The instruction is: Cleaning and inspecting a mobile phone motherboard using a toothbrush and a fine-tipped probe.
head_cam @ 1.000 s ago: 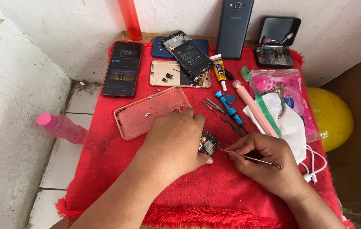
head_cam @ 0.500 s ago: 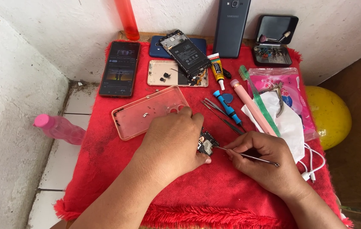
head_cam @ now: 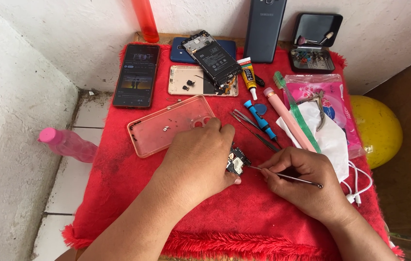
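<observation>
My left hand [head_cam: 200, 157] clamps down on a small circuit board [head_cam: 237, 161], fingers curled over it, thumb under its near edge. The board sits around the middle of the red cloth [head_cam: 118, 203], just right of my knuckles, mostly covered by the hand. My right hand [head_cam: 307, 183] pinches thin metal tweezers [head_cam: 282, 176], fingers together on the shaft, tip touching the board's right side.

To do this well, I judge: keep the left hand pressing flat so the board doesn't skate on the fuzzy cloth. Rest the right wrist on the cloth for steadiness. Work the tip in shallow, low angle, light force; a slip could scratch parts or flick a tiny piece into the pile. Keep my eyes on the tip, since the fingers hide a lot.

Around: a clear pink phone case [head_cam: 171, 125] lies just beyond my left hand, toward the far-left part of the cloth. A black phone [head_cam: 137, 75] is by the far-left corner. An opened phone [head_cam: 212, 58] lies across a gold back cover at the far edge. A glue tube [head_cam: 249, 77], blue screwdriver [head_cam: 261, 118] and pink pen [head_cam: 287, 118] sit to the right of centre. A pink bottle [head_cam: 67, 144] lies off the left edge.

Versus the earlier frames: hardly any change. Both hands keep the same grip, and the tweezers are at about the same spot. The view shifts slightly, nothing else moves.
</observation>
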